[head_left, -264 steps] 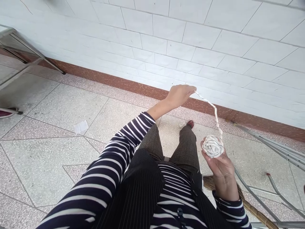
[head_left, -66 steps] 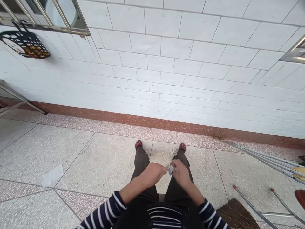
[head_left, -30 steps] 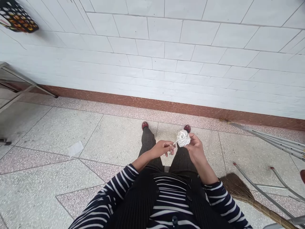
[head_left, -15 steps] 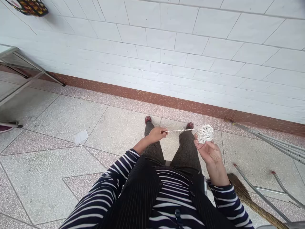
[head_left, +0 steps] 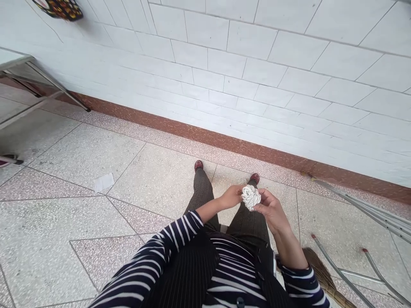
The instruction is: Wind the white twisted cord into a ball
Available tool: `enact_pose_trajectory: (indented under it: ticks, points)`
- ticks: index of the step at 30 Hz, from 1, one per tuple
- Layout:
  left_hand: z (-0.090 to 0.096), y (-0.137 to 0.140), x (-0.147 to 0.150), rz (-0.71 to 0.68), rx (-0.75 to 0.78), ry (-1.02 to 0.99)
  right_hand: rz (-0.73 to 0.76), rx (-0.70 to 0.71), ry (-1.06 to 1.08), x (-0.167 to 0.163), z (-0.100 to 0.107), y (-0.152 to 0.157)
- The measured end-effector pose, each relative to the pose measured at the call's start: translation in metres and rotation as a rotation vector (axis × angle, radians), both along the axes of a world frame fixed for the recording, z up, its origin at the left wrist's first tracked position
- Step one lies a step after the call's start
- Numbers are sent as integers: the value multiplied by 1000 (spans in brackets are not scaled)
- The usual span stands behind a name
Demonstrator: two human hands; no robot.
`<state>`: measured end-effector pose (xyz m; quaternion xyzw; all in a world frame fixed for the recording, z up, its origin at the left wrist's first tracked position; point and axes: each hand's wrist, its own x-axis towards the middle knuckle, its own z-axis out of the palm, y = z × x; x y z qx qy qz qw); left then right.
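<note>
A rose-shaped bundle of wound white cord (head_left: 251, 197) is in front of my legs. My right hand (head_left: 271, 207) grips it from the right side, thumb below and fingers above. Against its left side is my left hand (head_left: 231, 196), fingers closed where the cord meets the bundle; the fingertips are partly hidden, and no free stretch of cord shows between the hands. Lower down, on the floor beside my right shoe (head_left: 254, 178), lies a small pale speckled heap (head_left: 243, 182), perhaps more cord.
Ahead is a white tiled wall (head_left: 221, 72) with a brown skirting band. A metal-framed table (head_left: 58, 83) stands left, and a white paper (head_left: 104, 182) lies on the floor. To the right are metal poles (head_left: 359, 199), a metal-legged frame (head_left: 359, 275) and a straw broom (head_left: 316, 267).
My hands have come together: the taut cord between them is no longer visible. The bundle has moved left and down with my right hand, and my left hand has moved right to meet it.
</note>
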<state>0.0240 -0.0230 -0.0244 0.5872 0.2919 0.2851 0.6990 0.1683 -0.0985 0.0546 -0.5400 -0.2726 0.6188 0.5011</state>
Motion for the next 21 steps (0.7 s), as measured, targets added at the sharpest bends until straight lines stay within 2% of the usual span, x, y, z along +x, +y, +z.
enact_pose_trajectory:
  ticks: [3, 6, 10, 14, 17, 21]
  points:
    - [-9, -9, 3, -5, -95, 13, 41, 8, -40, 0, 0, -3]
    - [-11, -12, 0, 17, -109, 39, 57, 12, -69, -2, -1, -3]
    - [-6, -9, -7, 55, -35, 110, 101, 15, -83, -8, -2, -2]
    - [-6, -8, -18, 33, 85, 147, 70, -1, 35, -12, -8, -5]
    - [-19, -12, -28, 36, 110, 234, 11, -18, 164, -8, -11, -9]
    - [-49, -17, -48, 49, -9, 279, -56, 56, 285, 5, -3, -9]
